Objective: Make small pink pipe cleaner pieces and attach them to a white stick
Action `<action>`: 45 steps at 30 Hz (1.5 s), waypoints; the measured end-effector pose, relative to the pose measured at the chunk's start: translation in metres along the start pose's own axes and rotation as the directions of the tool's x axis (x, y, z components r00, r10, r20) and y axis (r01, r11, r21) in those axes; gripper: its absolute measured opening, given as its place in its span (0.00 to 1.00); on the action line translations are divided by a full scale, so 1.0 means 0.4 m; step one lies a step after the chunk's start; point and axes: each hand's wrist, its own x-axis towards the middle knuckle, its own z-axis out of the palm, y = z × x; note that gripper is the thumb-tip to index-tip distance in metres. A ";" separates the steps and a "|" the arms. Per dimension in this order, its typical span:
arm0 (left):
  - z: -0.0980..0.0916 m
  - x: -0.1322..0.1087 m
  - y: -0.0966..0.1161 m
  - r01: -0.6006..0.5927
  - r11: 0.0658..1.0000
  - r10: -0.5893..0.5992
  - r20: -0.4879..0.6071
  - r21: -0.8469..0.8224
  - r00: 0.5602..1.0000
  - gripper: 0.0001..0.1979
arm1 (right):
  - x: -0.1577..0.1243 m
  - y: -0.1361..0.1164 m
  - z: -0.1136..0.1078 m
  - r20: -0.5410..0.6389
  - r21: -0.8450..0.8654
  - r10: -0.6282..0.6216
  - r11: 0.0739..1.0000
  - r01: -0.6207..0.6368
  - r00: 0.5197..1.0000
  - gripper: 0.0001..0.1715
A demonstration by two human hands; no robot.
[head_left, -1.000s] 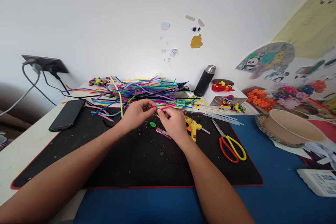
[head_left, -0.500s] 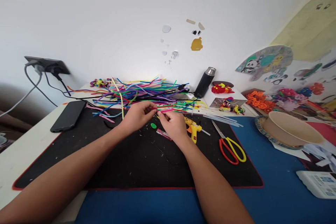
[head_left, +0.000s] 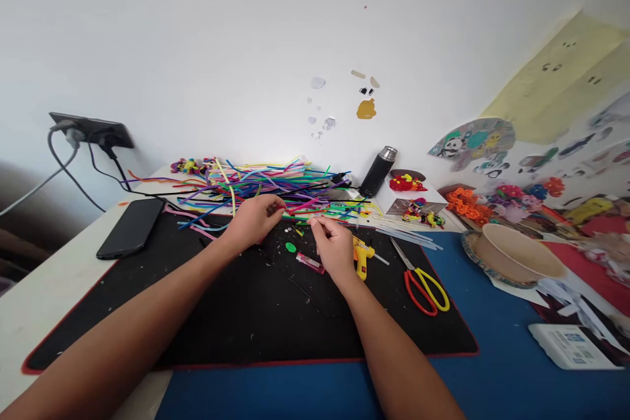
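Above the far part of the black mat [head_left: 211, 335], my left hand [head_left: 256, 218] is closed in a pinch. Something small and reddish shows at its fingertips, too small to name. My right hand [head_left: 335, 244] is also closed, thumb against forefinger, a short gap to the right; what it pinches, if anything, cannot be made out. A green oval piece [head_left: 291, 247] and a pink lighter [head_left: 310, 263] lie on the mat between the hands. Just behind the fingers is a heap of coloured pipe cleaners [head_left: 266, 177]. A yellow glue gun [head_left: 363, 256] is partly hidden by my right hand.
Red-and-yellow-handled scissors [head_left: 422, 285] and clear glue sticks [head_left: 411, 236] lie to the right. A phone [head_left: 132, 228] rests at the left. A black flask [head_left: 378, 172] leans at the back, near a white box [head_left: 433, 193]. A beige bowl [head_left: 522, 252] stands far right.
My hands, close together before, have drawn apart, the right one moving right and down. The pink strip seen by my right fingers no longer shows there. The view has tilted up slightly.
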 end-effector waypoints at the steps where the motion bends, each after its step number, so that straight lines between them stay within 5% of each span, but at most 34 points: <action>1: -0.007 0.002 -0.002 -0.004 1.000 0.004 -0.010 -0.004 1.000 0.11 | -0.003 0.002 -0.005 0.015 0.013 0.039 0.999 -0.039 0.999 0.21; 9: -0.044 0.008 0.020 -0.053 0.995 0.048 -0.060 -0.081 0.997 0.12 | -0.078 -0.003 -0.115 0.162 -0.245 0.110 0.967 -0.068 0.981 0.18; 15: -0.071 0.002 0.058 -0.080 0.988 0.073 -0.056 -0.130 0.996 0.12 | -0.137 0.004 -0.234 0.095 -0.524 0.231 0.839 -0.149 0.968 0.18; 20: -0.089 -0.003 0.079 -0.114 0.981 0.104 -0.074 -0.156 0.992 0.12 | -0.141 0.048 -0.289 0.004 -0.593 0.355 0.753 -0.284 0.935 0.20; 31: -0.121 -0.007 0.087 -0.154 0.970 0.136 -0.103 -0.188 0.985 0.11 | -0.157 0.066 -0.253 -0.100 -0.575 0.350 0.744 -0.341 0.931 0.20; 41: -0.129 -0.006 0.089 -0.170 0.973 0.157 -0.097 -0.155 0.983 0.13 | -0.142 -0.048 -0.141 0.177 -0.603 0.216 0.795 -0.068 0.960 0.11; 45: -0.126 -0.007 0.083 -0.180 0.971 0.169 -0.084 -0.156 0.982 0.12 | -0.143 -0.032 -0.144 0.125 -0.607 0.236 0.787 -0.114 0.964 0.14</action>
